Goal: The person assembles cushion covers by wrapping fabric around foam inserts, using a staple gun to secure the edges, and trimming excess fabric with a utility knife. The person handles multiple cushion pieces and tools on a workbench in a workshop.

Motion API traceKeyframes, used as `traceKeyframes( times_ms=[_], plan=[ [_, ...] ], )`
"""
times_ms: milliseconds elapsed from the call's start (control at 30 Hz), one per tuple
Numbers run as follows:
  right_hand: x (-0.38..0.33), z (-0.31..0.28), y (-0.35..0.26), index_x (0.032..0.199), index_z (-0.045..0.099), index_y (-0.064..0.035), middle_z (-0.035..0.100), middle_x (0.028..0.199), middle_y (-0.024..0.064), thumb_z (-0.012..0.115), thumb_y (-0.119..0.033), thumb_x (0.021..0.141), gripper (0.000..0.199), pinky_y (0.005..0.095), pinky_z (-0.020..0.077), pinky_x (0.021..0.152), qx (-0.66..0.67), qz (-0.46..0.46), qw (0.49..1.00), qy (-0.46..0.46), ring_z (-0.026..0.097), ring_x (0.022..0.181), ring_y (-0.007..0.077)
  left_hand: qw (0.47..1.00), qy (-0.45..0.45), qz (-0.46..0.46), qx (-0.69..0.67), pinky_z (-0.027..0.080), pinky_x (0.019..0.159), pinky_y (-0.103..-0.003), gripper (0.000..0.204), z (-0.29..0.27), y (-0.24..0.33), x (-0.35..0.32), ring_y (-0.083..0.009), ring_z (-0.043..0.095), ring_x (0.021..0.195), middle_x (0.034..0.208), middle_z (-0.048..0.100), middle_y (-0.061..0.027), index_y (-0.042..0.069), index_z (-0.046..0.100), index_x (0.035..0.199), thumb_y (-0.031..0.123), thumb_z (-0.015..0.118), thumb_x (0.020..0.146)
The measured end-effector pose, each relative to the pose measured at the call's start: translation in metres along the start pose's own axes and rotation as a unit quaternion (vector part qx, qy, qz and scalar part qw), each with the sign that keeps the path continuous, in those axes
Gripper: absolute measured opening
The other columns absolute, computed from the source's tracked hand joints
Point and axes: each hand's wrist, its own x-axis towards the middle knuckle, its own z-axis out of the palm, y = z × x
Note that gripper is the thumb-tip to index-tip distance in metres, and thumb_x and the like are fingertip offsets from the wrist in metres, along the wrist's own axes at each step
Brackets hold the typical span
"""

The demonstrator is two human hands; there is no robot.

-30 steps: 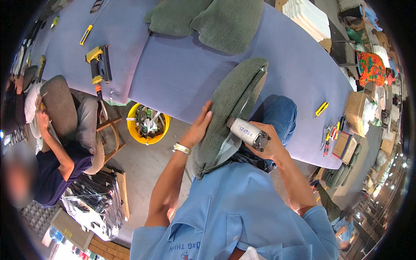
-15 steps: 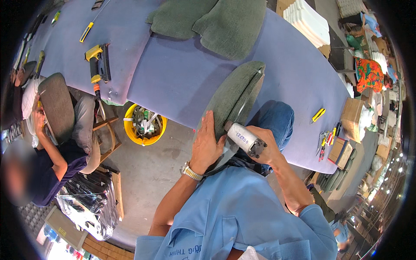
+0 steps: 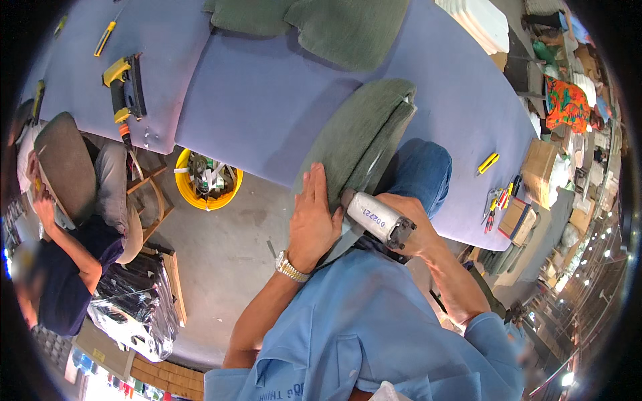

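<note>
A dark green fabric-covered cushion [image 3: 358, 130] leans on edge between my lap and the table, its folded underside towards my right. My left hand [image 3: 311, 224] grips its near part, fingers stretched along the outer face and thumb at the fabric edge. In my right hand [image 3: 416, 217] is a silver pneumatic staple gun [image 3: 373, 212], its nose against or very close to the cushion's underside beside my left thumb. My fingers round its handle are partly hidden by the tool. A grey strip [image 3: 340, 246] of material hangs below my left thumb.
The blue-grey covered table [image 3: 254, 113] bears green fabric-covered pieces [image 3: 348, 30], a yellow-and-black staple gun [image 3: 127, 87] and a yellow cutter [image 3: 488, 164]. A yellow bucket of scraps [image 3: 180, 190] stands on the floor. At left, a seated co-worker [image 3: 73, 267] handles another cushion.
The view has shifted slightly, so the table and bucket sit further left and higher. Both hands keep their hold; the cushion is tilted a little differently. The co-worker's arm has moved.
</note>
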Motion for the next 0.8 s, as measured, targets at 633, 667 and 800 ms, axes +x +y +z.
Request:
traceKeyframes(
  times_ms=[633, 667, 800],
  plan=[
    [-0.007, 0.015, -0.009, 0.115, 0.064, 0.0026, 0.067, 0.103, 0.0205, 0.08, -0.015, 0.065, 0.055, 0.0434, 0.054, 0.082, -0.017, 0.011, 1.0, 0.012, 0.065, 0.095, 0.0445, 0.999, 0.038, 0.019, 0.0, 0.037, 0.117, -0.059, 0.096, 0.01, -0.004, -0.002, -0.0442, 0.031, 0.152, 0.166, 0.029, -0.0224, 0.002, 0.019, 0.162, 0.003, 0.071, 0.081],
    [-0.008, 0.016, -0.01, 0.115, 0.064, 0.0026, 0.067, 0.103, 0.0205, 0.08, -0.016, 0.065, 0.055, 0.0432, 0.054, 0.082, -0.021, 0.017, 1.0, 0.007, 0.065, 0.096, 0.0444, 0.999, 0.036, 0.02, -0.002, 0.037, 0.117, -0.059, 0.096, 0.01, -0.004, -0.002, -0.0441, 0.031, 0.152, 0.166, 0.029, -0.0224, 0.002, 0.019, 0.162, 0.003, 0.071, 0.081],
    [-0.013, 0.013, -0.014, 0.115, 0.064, 0.002, 0.067, 0.104, 0.0204, 0.079, -0.017, 0.065, 0.055, 0.0428, 0.0541, 0.082, -0.026, 0.019, 0.999, 0.001, 0.066, 0.096, 0.0439, 0.999, 0.03, 0.036, 0.0, 0.037, 0.117, -0.059, 0.098, 0.006, -0.005, -0.002, -0.0437, 0.03, 0.152, 0.166, 0.029, -0.0225, 0.003, 0.018, 0.162, 0.001, 0.071, 0.08]
  ],
)
